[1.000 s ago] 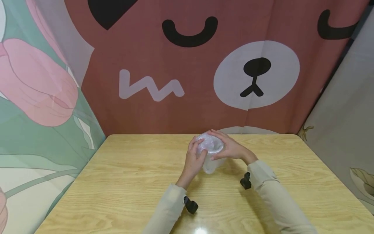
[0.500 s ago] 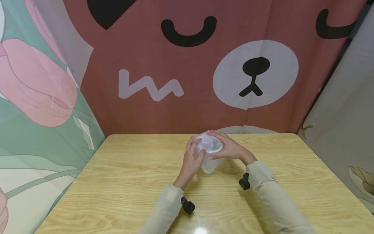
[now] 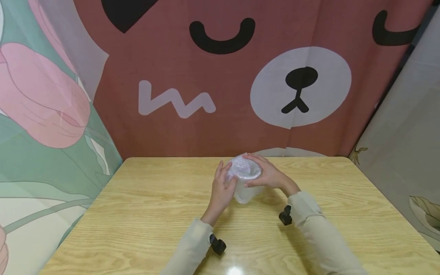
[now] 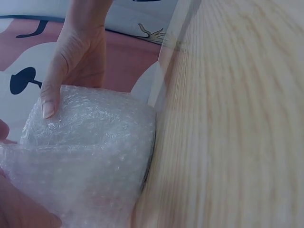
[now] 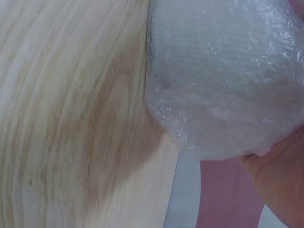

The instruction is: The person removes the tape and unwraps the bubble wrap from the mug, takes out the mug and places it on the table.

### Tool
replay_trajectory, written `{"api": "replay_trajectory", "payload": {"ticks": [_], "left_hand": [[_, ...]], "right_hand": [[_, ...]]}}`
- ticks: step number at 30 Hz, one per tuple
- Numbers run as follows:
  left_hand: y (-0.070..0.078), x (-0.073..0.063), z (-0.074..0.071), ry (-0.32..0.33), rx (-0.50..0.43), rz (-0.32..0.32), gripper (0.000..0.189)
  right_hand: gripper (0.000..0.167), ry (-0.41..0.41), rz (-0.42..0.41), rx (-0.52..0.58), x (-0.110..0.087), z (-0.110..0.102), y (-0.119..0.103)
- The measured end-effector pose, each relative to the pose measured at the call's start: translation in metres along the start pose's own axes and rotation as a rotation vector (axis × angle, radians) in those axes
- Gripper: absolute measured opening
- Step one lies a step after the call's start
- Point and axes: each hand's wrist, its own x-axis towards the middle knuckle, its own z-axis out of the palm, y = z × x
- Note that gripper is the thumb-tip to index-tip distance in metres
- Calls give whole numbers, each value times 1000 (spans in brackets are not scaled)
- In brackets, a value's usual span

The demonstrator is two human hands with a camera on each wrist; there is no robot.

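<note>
Left hand [image 3: 220, 191]: a little farther left than a second ago, thumb and fingers pinching the left side of the bubble wrap [image 3: 244, 192]
Right hand [image 3: 273, 176]: almost unmoved, thumb and fingers gripping the right side of the bubble wrap
Bubble wrap: shifted slightly left, at the far part of the table [image 3: 148, 214] near its middle; whether it touches the wood, or what it holds, cannot be told
Shift: small, with both hands on the bubble wrap, so it seems an adjustment rather than a finished step
Cloth [image 3: 172, 133]: drawn bear face and pale zigzag, no letters
Wrist cameras [image 3: 218, 245]: dark, no brand readable
</note>
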Motion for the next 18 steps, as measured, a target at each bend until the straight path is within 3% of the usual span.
{"api": "replay_trajectory", "payload": {"ticks": [5, 13, 18], "left_hand": [[-1, -1, -3, 16, 2, -35, 50], [-7, -2, -10, 45, -25, 12, 45], [-9, -4, -15, 60, -42, -2, 46]], "right_hand": [[97, 34, 17, 2, 0, 3, -1], [98, 59, 56, -2, 0, 7, -5], [97, 80, 58, -16, -1, 10, -10]]}}
